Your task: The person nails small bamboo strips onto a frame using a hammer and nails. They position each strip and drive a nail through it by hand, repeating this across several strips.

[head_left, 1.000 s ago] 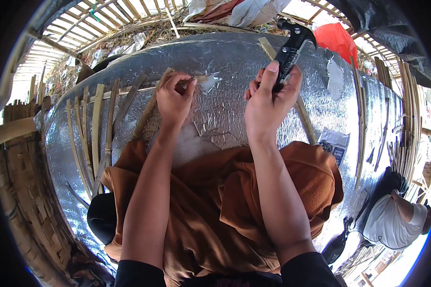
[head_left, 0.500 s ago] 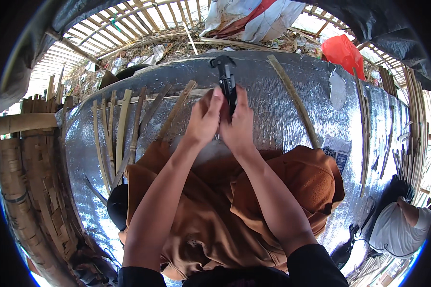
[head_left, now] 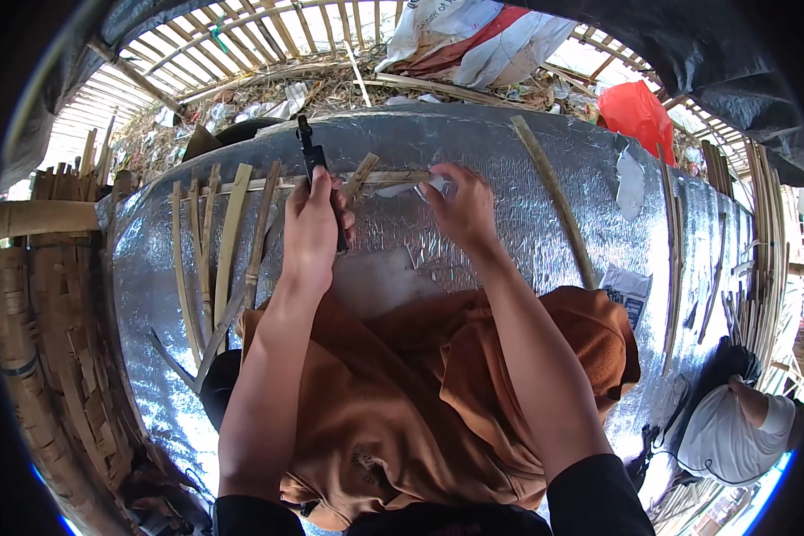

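My left hand (head_left: 311, 223) is closed around a black hand tool (head_left: 315, 159) with a hammer-like head, held upright over the mat. Its lower end shows below my fingers. To the right, my right hand (head_left: 464, 205) is curved, with thumb and index finger apart. Those fingertips are at the right end of a thin bamboo strip (head_left: 389, 177) lying crosswise; whether they touch it I cannot tell. A shorter bamboo piece (head_left: 359, 179) slants across this strip between my hands. More bamboo slats (head_left: 232, 232) lie to the left of my left hand.
A silver foil mat (head_left: 509, 241) spreads beneath everything, with a long slat (head_left: 554, 201) on its right. Brown cloth (head_left: 402, 393) covers my lap. A red plastic bag (head_left: 639, 116) sits at the far right. Another person in a white shirt (head_left: 732, 433) is at lower right.
My hands, together on the black tool before, have separated. The left carried the tool leftward; the right let go of it and moved right to the crosswise strip's end.
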{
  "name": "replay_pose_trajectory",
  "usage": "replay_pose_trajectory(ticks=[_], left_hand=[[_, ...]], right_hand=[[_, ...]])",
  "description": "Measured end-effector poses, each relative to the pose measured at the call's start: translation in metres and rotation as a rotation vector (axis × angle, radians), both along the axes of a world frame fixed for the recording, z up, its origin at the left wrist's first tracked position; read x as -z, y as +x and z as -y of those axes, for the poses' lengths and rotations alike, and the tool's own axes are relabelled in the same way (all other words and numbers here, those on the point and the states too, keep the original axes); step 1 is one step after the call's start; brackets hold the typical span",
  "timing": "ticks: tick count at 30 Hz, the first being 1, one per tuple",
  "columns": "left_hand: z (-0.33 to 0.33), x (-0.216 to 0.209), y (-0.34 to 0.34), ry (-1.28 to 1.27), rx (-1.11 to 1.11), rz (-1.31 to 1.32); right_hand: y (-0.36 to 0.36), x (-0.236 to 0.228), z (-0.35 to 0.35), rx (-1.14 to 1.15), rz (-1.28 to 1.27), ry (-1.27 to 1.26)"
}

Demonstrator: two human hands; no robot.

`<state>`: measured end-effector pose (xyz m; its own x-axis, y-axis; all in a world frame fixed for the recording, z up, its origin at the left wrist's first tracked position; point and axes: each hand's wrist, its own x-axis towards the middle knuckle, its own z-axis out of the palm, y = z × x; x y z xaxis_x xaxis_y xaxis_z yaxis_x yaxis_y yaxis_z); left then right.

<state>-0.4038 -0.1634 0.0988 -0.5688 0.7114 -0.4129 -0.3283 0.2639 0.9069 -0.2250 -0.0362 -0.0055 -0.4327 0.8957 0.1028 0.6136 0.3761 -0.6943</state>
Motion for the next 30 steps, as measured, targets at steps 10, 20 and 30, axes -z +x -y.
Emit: replay_pose_trajectory(ticks=[10,20,30], left_hand=[[-0.011,0.024,-0.014,-0.159,0.165,-0.452],[-0.016,0.038,-0.011,-0.105,0.259,-0.424],[-0.011,0.033,-0.003,-0.157,0.407,-0.386]], right_hand=[[-0.037,0.024,0.014,0.250,0.005,0.075],[-0.041,0.030,0.015,0.292,0.021,0.143],[-0.039,0.034,0.013,0.244,-0.005,0.219]])
